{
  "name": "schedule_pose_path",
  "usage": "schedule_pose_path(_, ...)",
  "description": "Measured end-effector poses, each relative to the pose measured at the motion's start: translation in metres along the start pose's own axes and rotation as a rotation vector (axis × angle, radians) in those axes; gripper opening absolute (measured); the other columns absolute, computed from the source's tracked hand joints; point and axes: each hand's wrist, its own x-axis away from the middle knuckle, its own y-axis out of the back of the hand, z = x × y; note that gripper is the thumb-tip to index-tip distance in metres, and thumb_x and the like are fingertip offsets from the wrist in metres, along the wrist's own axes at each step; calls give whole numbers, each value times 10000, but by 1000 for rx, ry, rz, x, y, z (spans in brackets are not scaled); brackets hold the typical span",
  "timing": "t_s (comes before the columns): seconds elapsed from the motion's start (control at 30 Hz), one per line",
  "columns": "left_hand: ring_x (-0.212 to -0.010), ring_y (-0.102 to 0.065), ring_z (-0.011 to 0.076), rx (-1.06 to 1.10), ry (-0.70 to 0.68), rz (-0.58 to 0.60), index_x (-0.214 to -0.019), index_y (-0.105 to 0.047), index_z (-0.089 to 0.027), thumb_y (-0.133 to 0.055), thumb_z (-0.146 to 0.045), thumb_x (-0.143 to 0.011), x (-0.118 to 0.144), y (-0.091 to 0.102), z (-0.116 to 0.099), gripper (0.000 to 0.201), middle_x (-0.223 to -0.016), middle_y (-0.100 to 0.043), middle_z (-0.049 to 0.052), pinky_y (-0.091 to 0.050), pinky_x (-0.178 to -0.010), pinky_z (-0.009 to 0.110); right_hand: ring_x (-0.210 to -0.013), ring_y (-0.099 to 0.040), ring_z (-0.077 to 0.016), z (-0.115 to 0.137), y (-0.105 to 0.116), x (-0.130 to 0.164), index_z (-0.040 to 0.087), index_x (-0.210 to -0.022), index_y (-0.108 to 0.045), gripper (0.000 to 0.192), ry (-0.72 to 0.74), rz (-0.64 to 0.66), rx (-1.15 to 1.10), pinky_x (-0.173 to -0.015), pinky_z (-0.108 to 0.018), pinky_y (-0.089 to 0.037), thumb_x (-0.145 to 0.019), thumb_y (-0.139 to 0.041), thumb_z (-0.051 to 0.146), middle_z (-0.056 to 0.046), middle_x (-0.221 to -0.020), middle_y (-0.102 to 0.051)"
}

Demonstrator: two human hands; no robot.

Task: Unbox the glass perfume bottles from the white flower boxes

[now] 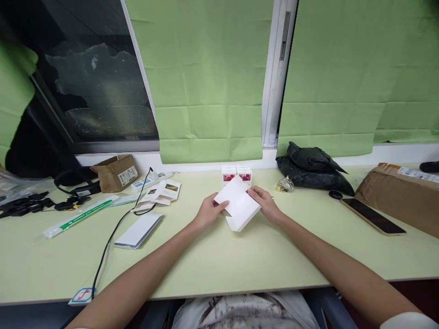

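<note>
On the pale green desk [219, 260], left hand [207, 212] and right hand [265, 203] both grip an unprinted white box [240, 208].

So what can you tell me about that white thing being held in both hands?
The white folding carton looks like thin, plain cardboard, unprinted on the faces in view. It is partly folded, with one flap raised toward the window. The left hand pinches its left edge, the right hand its far right corner. It sits low over the pale green desk.

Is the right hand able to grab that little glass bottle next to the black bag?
Probably yes. The little glass bottle sits just beyond the right hand with bare table between, though that hand is gripping the white box.
</note>
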Motion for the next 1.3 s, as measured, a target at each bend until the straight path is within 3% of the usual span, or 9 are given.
schedule_pose_path(0.13, -885, -704, 254, 79, 48, -74, -1038, -695, -151, -827, -483, -788, -1, 1, -3, 436, -1032, -752, 104, -623, -757, 407, -932, -686, -251, 5, -2, 3, 258, -1108, -681, 507, -112, 98, -207, -708, -364, -603, -886, -616, 709, -62, -1046, -713)
schedule_pose_path(0.23, -896, -719, 262, 137, 96, -104, -1070, -702, -150, -856, -474, -762, -1, 3, -4, 472, -1084, -760, 122, -629, -820, 446, -1110, -673, -271, 9, -4, 6, 283, -1222, -658, 566, -116, 190, -276, -868, -409, -604, -892, -595, 738, -85, -1261, -691)
schedule_pose_path(0.33, -866, -731, 261, 164, 129, -112, -1092, -707, -148, -866, -468, -756, 0, 3, -5, 490, -1073, -769, 127, -632, -842, 468, -1128, -672, -274, 10, -6, 9, 289, -1323, -613, 656, -119, 248, -285, -929, -438, -591, -869, -608, 763, -108, -1336, -663)
schedule_pose_path(0.63, -991, -690, 283, 116, 59, -32, -1040, -688, -164, -843, -547, -753, 2, -2, -6, 504, -1104, -733, 100, -623, -844, 455, -1042, -693, -242, 7, -9, 10, 288, -1301, -625, 516, -66, 243, -260, -945, -472, -593, -878, -742, 559, -71, -1203, -698)
schedule_pose_path(0.73, -1060, -666, 275, 204, 16, 53, -983, -649, -182, -676, -685, -858, 4, -5, -7, 519, -1074, -718, 88, -590, -905, 438, -1072, -693, -245, 11, -9, 11, 290, -1303, -647, 492, -77, 243, -297, -959, -445, -583, -892, -727, 549, -72, -1263, -693)
schedule_pose_path(0.87, -1068, -679, 265, 343, 103, 172, -959, -606, -204, -452, -828, -893, 5, -6, -9, 646, -1091, -716, 97, -556, -905, 404, -1106, -689, -260, 14, -9, 13, 275, -1260, -690, 462, -116, 240, -321, -977, -422, -568, -886, -729, 544, -80, -1259, -710)
schedule_pose_path(0.97, -1077, -675, 240, 298, 106, 160, -1115, -587, -241, -656, -680, -881, 7, -7, -10, 503, -1161, -697, 74, -546, -896, 371, -1147, -671, -256, 13, -9, 13, 301, -1278, -685, 440, -118, 245, -337, -988, -416, -562, -894, -733, 510, -65, -1295, -695)
schedule_pose_path(1.03, -1098, -667, 239, 279, 107, 137, -1231, -552, -266, -761, -570, -851, 9, -7, -10, 530, -1226, -676, 75, -546, -901, 377, -1153, -665, -247, 11, -10, 12, 317, -1282, -681, 432, -115, 244, -346, -982, -407, -565, -894, -736, 498, -52, -1298, -693)
schedule_pose_path(1.3, -1219, -649, 312, 305, 125, 195, -1278, -609, -179, -794, -502, -849, 8, -9, -6, 568, -1335, -676, 157, -502, -1023, 445, -994, -693, -220, 5, -12, 10, 288, -1276, -628, 483, -30, 188, -195, -857, -396, -612, -868, -748, 517, -48, -1149, -704)
